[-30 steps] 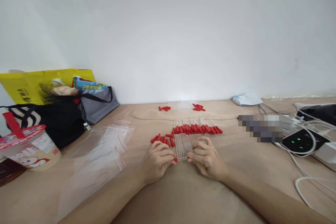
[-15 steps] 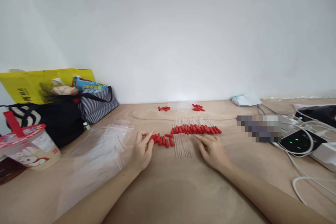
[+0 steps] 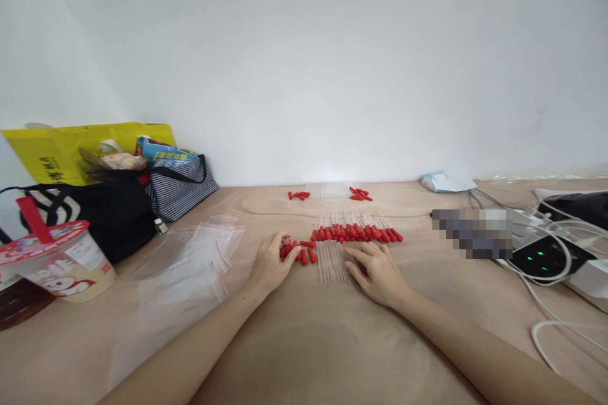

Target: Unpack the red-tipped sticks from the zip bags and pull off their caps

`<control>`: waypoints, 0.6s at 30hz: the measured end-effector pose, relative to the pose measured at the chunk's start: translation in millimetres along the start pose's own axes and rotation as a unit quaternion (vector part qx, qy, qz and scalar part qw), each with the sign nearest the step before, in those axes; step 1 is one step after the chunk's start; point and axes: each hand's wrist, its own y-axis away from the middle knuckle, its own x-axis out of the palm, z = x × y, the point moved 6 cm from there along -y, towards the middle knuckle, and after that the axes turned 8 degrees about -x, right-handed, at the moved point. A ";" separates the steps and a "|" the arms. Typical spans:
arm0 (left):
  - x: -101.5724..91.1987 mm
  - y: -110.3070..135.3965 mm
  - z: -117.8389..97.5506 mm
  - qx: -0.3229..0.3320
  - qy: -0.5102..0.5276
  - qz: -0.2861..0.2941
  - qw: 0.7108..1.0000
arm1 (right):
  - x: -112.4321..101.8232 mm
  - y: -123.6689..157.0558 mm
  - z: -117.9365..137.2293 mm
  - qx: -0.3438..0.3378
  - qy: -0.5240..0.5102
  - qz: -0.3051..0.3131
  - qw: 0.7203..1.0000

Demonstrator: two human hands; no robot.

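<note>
Reaching into the loose red caps with your left hand, you have the fingers curled over them, and I cannot tell whether that grip has closed on one. Your right hand lies flat, grip wide and holding nothing, its fingertips just beside the bare clear tubes that lie on the desk between your hands. Those tubes lie side by side with nothing to stop them, so a brush from either hand would likely roll or fan them apart. The caps are small and rounded, and a careless sweep could scatter them toward the plastic bags. Pushing forward could also knock the capped row just behind out of line.
</note>
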 end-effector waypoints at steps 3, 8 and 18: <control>-7.2 1.6 -0.5 0.001 0.005 -0.035 0.999 | -1.7 -0.4 2.5 -0.008 -0.015 0.016 1.000; -6.4 -14.4 4.3 -0.072 -0.061 0.022 0.995 | -4.1 -1.0 5.1 -0.018 -0.030 0.040 0.999; 53.7 -74.7 8.4 -0.225 -0.104 0.191 0.950 | -4.3 -0.1 4.7 -0.018 -0.035 0.041 0.998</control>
